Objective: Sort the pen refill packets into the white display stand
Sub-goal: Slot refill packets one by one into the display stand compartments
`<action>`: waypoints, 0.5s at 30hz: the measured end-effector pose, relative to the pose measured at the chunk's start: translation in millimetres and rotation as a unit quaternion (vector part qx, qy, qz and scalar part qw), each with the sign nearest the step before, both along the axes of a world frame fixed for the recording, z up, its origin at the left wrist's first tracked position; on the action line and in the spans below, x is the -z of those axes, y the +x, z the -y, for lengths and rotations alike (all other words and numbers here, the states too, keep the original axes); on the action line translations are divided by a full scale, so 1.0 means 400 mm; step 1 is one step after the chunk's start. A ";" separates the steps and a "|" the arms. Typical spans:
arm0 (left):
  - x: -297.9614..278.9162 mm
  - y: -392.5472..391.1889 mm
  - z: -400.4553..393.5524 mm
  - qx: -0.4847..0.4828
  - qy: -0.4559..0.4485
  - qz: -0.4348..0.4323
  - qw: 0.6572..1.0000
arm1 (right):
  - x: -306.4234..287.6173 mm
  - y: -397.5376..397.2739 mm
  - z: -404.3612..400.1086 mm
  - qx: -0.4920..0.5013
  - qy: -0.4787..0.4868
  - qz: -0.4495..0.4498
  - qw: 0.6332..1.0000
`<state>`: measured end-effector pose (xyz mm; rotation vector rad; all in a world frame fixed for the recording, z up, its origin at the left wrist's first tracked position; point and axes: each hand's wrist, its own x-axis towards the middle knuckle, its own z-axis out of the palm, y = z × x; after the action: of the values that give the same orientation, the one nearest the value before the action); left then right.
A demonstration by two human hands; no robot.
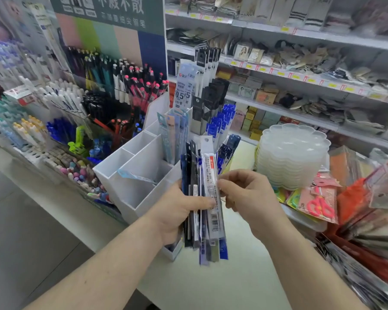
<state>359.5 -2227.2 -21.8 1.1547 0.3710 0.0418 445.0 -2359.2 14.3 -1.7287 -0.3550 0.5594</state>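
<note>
Front slots open, back slots full

I see the stand's (130, 175) front compartments open from above; upright packets (174, 135) crowd the back, trays (289, 157) flank right.

We see a white display stand (130, 175). Refill packets (203, 198) fanned in dark blue, black and clear, the front one with a red label and barcode. Pale blue packet (134, 176) lies in one compartment. Pink scissors (320, 206), translucent white trays (291, 157), white table (222, 276).
</note>
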 end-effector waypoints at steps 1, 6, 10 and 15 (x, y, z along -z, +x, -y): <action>0.004 0.008 0.007 -0.003 0.008 -0.005 1.000 | 0.008 -0.002 0.007 0.007 -0.001 0.009 1.000; 0.018 0.030 0.034 -0.005 0.104 -0.028 0.994 | 0.028 -0.006 0.028 0.005 -0.029 0.005 1.000; 0.015 0.032 0.031 0.021 0.096 -0.041 0.994 | 0.031 -0.005 0.046 0.001 0.001 -0.036 0.999; 0.013 0.043 0.025 -0.015 0.066 -0.061 0.996 | 0.043 0.005 0.066 0.094 0.105 -0.146 0.979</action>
<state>376.5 -2237.3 -27.1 1.2868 0.5001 0.0221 447.2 -2385.5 -2.8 -1.4342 -0.0376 0.6052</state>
